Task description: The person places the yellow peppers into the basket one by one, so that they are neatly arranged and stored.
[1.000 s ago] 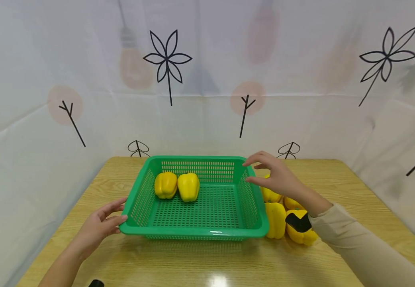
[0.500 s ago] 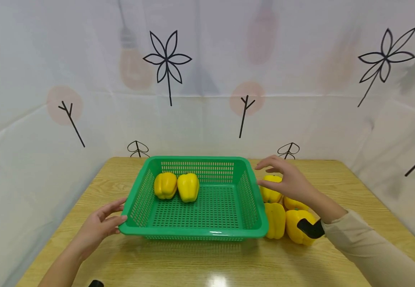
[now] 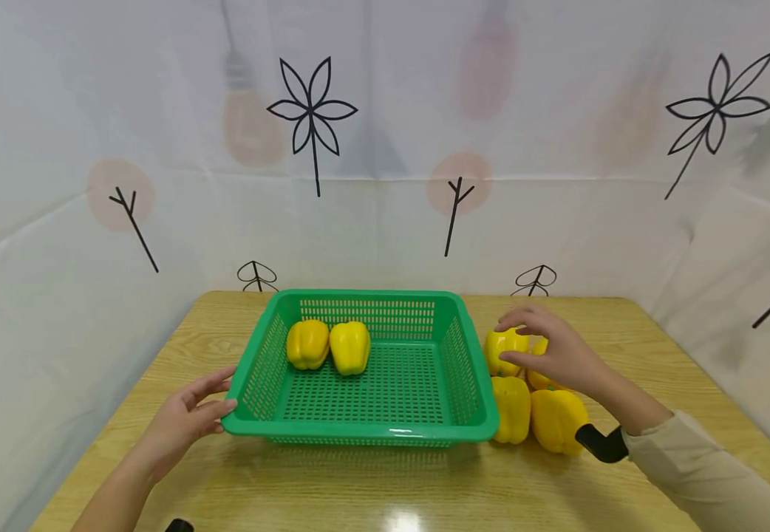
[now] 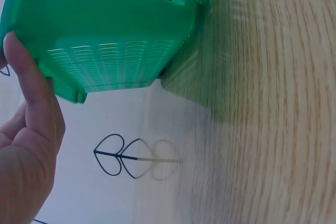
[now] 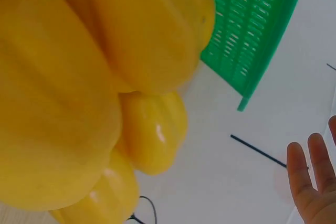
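My left hand [image 3: 188,410] holds the left rim of a green plastic basket [image 3: 365,430], its thumb at the rim near the front corner. The left wrist view shows a digit against the basket's outer side [image 4: 105,19]. Inside the basket, two yellow bell peppers [image 3: 308,344] sit side by side towards the left. To the basket's right, my right hand [image 3: 558,355] hovers over a group of several yellow bell peppers [image 3: 511,410], fingers apart and loosely bent, holding nothing. In the right wrist view its fingers [image 5: 300,174] are clear of the large, near peppers [image 5: 47,103].
A wooden table [image 3: 358,488] carries the basket and the peppers. Behind and at both sides hangs a pale cloth [image 3: 385,236] printed with plants and bulbs. A black strap end [image 3: 601,443] sticks out at the right wrist.
My right hand has moved right and down from the basket's right rim to above the loose peppers. My left hand, the basket and the peppers have stayed put.
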Action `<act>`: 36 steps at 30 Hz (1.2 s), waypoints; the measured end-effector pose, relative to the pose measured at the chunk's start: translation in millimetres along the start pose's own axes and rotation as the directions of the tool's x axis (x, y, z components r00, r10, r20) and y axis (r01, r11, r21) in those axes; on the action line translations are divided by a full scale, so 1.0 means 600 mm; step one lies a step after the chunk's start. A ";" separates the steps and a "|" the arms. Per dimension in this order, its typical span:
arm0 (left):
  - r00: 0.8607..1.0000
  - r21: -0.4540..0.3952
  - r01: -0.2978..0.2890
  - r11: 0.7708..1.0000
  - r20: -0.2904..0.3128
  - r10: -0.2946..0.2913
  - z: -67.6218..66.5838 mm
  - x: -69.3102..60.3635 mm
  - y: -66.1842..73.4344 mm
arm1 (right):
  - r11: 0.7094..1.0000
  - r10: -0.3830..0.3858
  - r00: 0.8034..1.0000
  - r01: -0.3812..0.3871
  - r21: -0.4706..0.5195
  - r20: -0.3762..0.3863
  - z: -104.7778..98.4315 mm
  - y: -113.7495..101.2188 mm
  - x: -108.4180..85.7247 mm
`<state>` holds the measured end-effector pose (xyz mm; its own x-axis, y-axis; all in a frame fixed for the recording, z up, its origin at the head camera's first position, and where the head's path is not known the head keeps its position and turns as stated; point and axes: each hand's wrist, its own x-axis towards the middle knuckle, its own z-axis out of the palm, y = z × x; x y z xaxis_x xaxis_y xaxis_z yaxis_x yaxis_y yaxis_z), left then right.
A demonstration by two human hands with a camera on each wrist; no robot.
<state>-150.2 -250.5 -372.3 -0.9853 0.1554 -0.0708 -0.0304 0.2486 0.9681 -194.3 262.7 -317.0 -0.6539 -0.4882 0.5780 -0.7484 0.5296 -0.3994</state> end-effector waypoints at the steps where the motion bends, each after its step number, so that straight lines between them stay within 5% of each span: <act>1: 1.000 -0.001 0.000 1.000 0.000 0.000 0.000 0.000 0.000 | 1.000 0.005 1.000 -0.005 -0.002 0.000 -0.001 0.002 -0.003; 36: 1.000 -0.031 0.010 0.999 0.008 -0.010 0.001 -0.001 0.001 | 0.978 0.189 0.981 -0.183 -0.103 0.049 -0.016 0.046 -0.125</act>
<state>-149.8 -250.1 -371.5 -0.9836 0.1604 -0.0823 -0.0456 0.2205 0.9743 -164.6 320.5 -364.5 -0.7880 -0.4127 0.4569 -0.6005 0.6788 -0.4227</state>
